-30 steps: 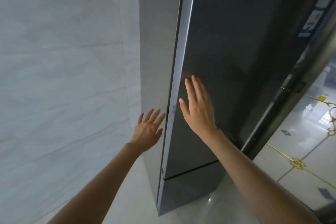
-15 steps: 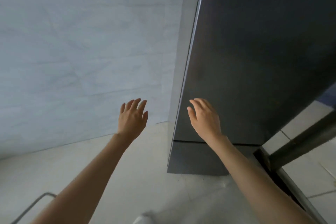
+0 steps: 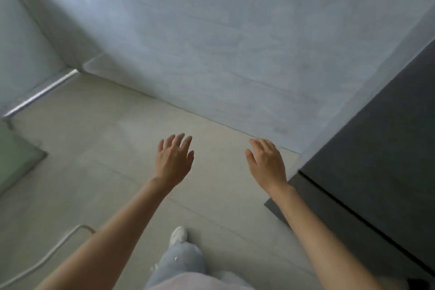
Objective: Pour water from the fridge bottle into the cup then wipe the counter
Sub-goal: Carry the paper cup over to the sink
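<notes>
Fridge (image 3: 376,139) is showing dark charcoal grey. Wall (image 3: 211,42) is presenting pale blue-grey marbling. Floor (image 3: 106,148) is appearing beige. Shoe (image 3: 178,234) is showing white; trouser leg (image 3: 181,263) is showing light blue denim.

Fridge (image 3: 376,136) right of both hands

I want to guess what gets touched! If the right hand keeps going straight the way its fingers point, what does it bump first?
Probably the grey wall. The right hand is open, its fingers aimed up and ahead over the floor, with the dark fridge off to its right. Depth is hard to judge.
</notes>
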### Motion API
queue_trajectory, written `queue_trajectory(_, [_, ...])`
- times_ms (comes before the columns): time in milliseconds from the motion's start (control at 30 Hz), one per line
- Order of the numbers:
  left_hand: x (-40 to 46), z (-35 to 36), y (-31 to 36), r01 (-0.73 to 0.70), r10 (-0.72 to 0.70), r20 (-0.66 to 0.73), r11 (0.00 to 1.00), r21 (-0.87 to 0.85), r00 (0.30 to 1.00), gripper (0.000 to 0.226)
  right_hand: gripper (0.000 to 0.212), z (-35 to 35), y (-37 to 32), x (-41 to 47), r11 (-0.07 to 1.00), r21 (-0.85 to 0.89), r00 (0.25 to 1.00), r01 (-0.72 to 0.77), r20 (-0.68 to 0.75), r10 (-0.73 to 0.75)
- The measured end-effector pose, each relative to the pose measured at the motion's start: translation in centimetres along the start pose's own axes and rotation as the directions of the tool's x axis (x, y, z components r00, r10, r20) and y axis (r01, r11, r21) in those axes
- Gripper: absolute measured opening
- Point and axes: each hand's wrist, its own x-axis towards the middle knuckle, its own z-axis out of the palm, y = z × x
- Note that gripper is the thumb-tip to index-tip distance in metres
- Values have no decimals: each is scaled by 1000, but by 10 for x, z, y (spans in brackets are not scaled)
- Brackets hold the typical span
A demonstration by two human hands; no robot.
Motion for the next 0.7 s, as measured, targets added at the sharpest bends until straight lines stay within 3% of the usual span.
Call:
queue_trajectory(267, [-66,-41,-115,389,-390,-63,921,-21,919,43,36,56,-139,35,951,123,947,284,117,-298])
queue_trajectory(500, [-134,-81,-225,623,-617,-145,782,-4,773,44,36,113,-288,45,846,218,834,486,174,-524])
queue_trajectory(700, [-205,-108,-302,789,-778,-155,614,24,609,50,37,154,-401,33,749,269,718,605,220,-660])
